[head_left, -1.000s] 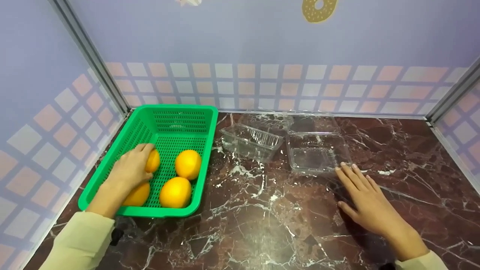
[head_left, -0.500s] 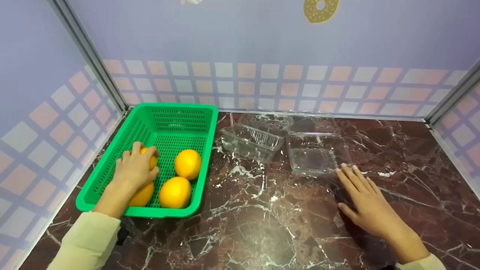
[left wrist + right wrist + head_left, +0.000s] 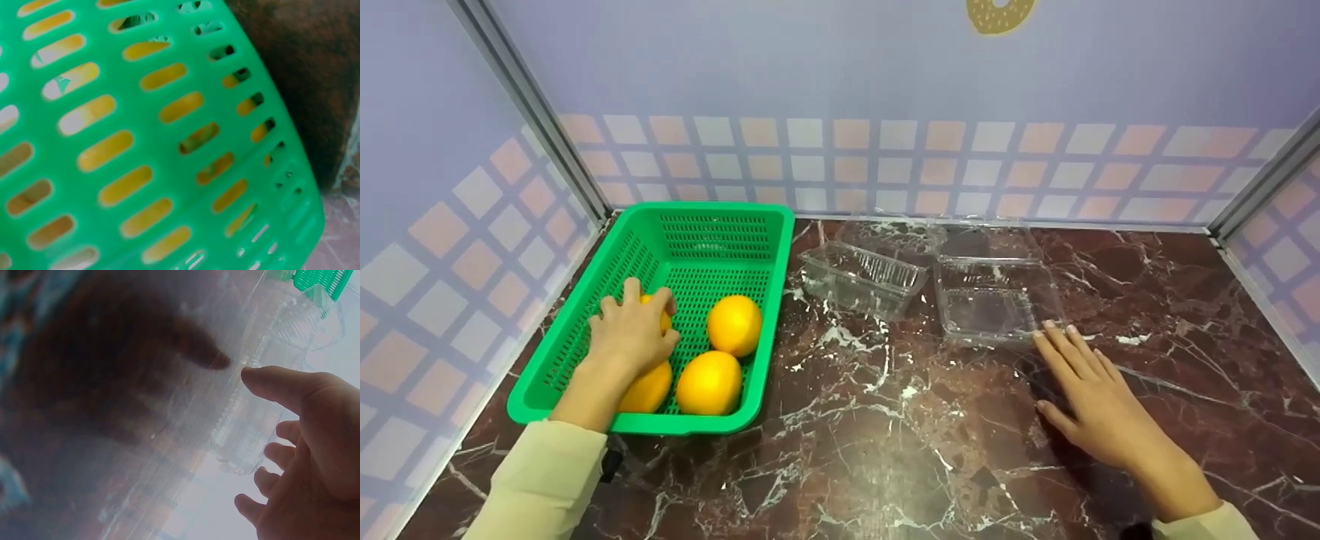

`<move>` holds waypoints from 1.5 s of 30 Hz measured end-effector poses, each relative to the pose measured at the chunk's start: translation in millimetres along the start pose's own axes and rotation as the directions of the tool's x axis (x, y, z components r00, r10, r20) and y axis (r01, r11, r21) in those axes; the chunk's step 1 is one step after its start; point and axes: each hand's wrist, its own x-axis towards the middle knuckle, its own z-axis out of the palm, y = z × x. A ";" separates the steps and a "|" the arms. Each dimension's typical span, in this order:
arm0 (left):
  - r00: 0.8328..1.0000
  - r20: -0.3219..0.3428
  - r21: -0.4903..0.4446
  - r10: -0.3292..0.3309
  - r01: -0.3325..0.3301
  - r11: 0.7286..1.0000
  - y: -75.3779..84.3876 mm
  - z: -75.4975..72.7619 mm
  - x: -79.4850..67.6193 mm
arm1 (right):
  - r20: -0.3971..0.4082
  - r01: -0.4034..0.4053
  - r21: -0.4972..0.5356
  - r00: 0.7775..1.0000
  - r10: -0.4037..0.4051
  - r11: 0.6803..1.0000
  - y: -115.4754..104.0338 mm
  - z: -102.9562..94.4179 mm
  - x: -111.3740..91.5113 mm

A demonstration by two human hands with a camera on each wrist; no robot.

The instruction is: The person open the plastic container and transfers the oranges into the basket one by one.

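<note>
My left hand (image 3: 626, 337) is inside a green plastic basket (image 3: 781, 262), its fingers curled round an orange (image 3: 666, 321) that they mostly cover. Under the wrist sits another orange (image 3: 649, 390). Two more oranges lie by the basket's right wall, one farther back (image 3: 734, 325) and one nearer (image 3: 709, 383). In the left wrist view the slotted basket wall (image 3: 174, 163) hides the hand; yellow shows through the slots. My right hand (image 3: 1099, 405) has its fingers extended, fingertips at the near right corner of an open clear plastic clamshell container (image 3: 988, 311). Whether they touch it is unclear.
A second clear plastic container (image 3: 859, 281) stands tilted between the basket and the first one. Both are on a dark red marbled tabletop (image 3: 840, 450). A tiled-pattern back wall (image 3: 885, 75) and side panels enclose the table.
My left hand has shifted slightly right and its fingers have spread more over the orange. The orange under the wrist has moved a little right. The right hand has stayed in place.
</note>
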 end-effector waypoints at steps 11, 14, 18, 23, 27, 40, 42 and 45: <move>1.000 0.029 0.053 0.010 -0.011 0.999 1.1 -7.1 -3.9 | -0.026 0.021 0.016 0.999 -0.020 1.000 -0.5 -1.2 2.2; 0.998 0.056 0.063 0.000 -0.003 0.998 -1.9 -8.4 -6.4 | -0.031 0.038 0.020 0.999 -0.037 0.999 -0.7 -0.3 5.7; 0.995 0.096 0.064 -0.019 0.013 0.998 -4.5 -8.0 -9.1 | -0.017 0.048 0.030 0.999 -0.047 0.998 -1.1 1.2 8.4; 0.996 0.093 0.060 -0.009 0.003 0.998 -4.0 -7.2 -8.9 | -0.023 0.050 0.027 0.999 -0.049 0.998 0.2 2.4 7.1; 0.998 0.062 0.027 0.014 -0.016 1.000 -2.8 -8.0 -7.7 | -0.037 0.051 0.028 0.998 -0.049 0.998 1.8 2.7 4.7; 1.000 0.001 -0.049 0.028 -0.028 0.998 2.8 2.0 2.8 | -0.079 0.040 0.003 0.996 -0.040 0.999 4.9 6.7 -1.2; 1.000 -0.001 -0.056 0.019 -0.019 0.998 1.1 2.6 3.2 | -0.082 0.036 -0.002 0.996 -0.036 0.999 4.2 7.4 0.0; 1.000 -0.016 -0.060 0.020 -0.021 0.998 -0.8 3.2 4.2 | -0.085 0.025 0.003 0.996 -0.025 1.000 2.5 7.2 2.0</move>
